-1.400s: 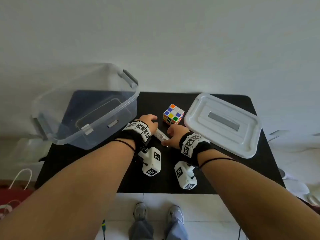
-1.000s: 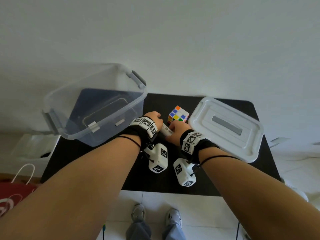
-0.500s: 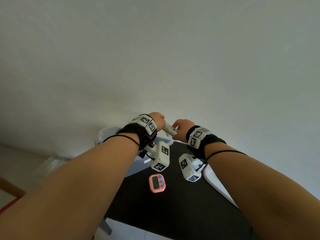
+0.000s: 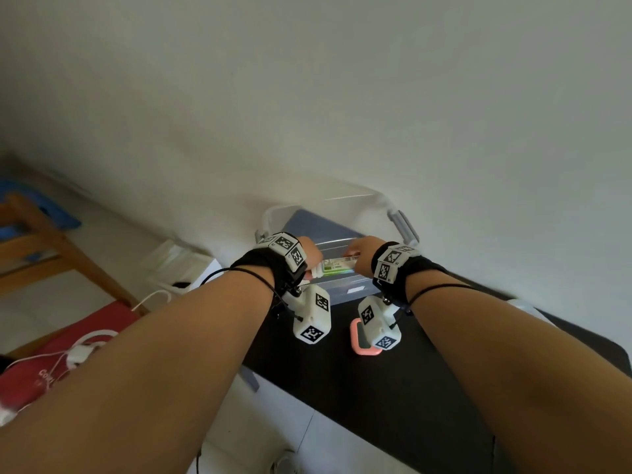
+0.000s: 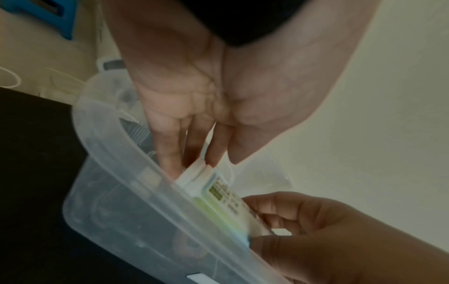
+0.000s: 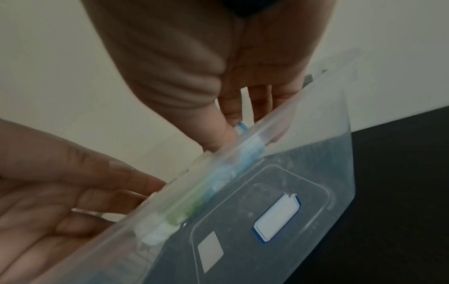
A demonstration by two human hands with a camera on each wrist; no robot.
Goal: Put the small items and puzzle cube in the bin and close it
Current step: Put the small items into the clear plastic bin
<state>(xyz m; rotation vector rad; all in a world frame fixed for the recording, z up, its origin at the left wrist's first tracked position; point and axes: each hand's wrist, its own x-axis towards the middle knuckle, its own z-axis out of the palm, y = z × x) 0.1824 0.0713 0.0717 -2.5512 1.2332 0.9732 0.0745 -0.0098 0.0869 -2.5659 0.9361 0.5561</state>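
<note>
A small tube with a white cap and a green-and-blue label is held level just over the near rim of the clear plastic bin. My left hand pinches its cap end and my right hand pinches its blue tail end. The left wrist view shows my left hand at the tube's cap, above the bin. Through the bin's wall, the right wrist view shows my right hand on the tube. The puzzle cube is out of sight.
A pink timer lies on the black table, half hidden by my right wrist camera. A pale lid edge shows at the right. A wooden chair and a red bag stand on the floor to the left.
Both hands have lifted the tube off the table and carried it left to the bin's rim. The head view has swung, so the cube and most of the lid have left the frame.
</note>
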